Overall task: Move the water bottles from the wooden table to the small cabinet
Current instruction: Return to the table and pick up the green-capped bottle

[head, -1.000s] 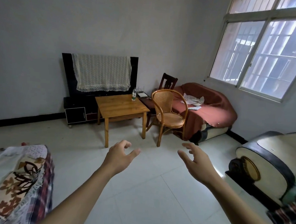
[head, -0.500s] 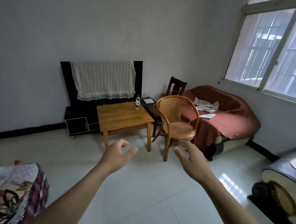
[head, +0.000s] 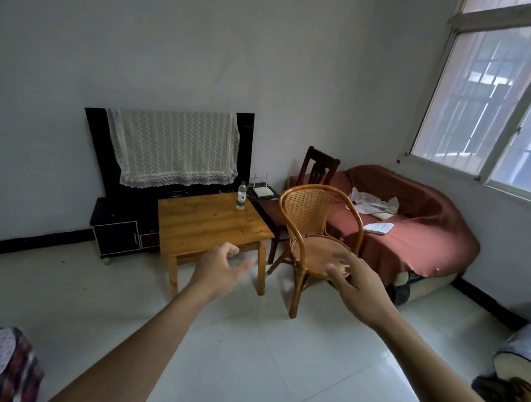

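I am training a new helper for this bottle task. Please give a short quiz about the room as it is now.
1. True or false: the water bottle stands upright on the wooden table.
2. The rattan chair is on which side of the table? A) left B) right
3. Fill in: the left hand and right hand hold ____.

Key: 1 true; 2 B; 3 nothing

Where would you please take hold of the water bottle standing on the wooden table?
Probably around the labelled middle of the water bottle, coming from the table's near side: it stands upright at the wooden table's far right corner, with the rattan chair crowding the right.
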`<state>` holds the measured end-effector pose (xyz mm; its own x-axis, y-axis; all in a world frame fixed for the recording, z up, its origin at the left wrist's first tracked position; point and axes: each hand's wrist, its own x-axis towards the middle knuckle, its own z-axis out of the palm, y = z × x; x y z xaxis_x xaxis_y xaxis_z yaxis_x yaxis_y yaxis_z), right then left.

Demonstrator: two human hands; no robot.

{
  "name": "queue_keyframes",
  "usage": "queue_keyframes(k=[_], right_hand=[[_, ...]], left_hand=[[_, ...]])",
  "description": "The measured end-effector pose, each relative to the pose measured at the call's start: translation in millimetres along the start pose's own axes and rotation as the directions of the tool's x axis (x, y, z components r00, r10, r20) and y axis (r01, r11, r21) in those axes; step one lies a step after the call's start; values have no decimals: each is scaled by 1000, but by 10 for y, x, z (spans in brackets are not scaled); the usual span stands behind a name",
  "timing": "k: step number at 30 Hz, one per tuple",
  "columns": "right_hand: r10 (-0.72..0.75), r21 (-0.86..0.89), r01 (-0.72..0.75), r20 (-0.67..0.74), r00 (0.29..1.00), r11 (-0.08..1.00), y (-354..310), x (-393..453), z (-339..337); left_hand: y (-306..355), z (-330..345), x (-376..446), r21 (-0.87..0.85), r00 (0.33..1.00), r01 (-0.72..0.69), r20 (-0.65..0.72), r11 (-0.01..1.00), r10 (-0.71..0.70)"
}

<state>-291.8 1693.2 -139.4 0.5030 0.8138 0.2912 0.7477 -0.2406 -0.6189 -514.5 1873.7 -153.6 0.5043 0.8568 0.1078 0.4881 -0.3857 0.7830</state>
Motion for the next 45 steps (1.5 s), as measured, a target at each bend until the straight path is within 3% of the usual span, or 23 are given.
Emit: queue_keyframes(k=[14, 22, 27, 34, 45], right_hand=[[130, -62, -130, -3, 991, 990, 889, 2032, 222], [96, 1, -96, 42, 994, 995, 1616, 3399, 388], [78, 60, -84, 92, 993, 995, 1888, 4309, 388], [88, 53, -101, 201, 976, 994, 2131, 5157, 813], [38, 23, -44, 224, 974, 999, 1942, 6798, 1480]], left_hand=[[50, 819, 2304, -8, 991, -4, 130, 1000, 5], [156, 1439, 3579, 34, 993, 89, 81, 995, -91], [300, 1501, 4290, 88, 996, 89, 14, 992, -90], [4, 1527, 4974, 107, 987, 163, -25, 981, -161], [-556, 1404, 6694, 98, 991, 136, -26, 986, -134]])
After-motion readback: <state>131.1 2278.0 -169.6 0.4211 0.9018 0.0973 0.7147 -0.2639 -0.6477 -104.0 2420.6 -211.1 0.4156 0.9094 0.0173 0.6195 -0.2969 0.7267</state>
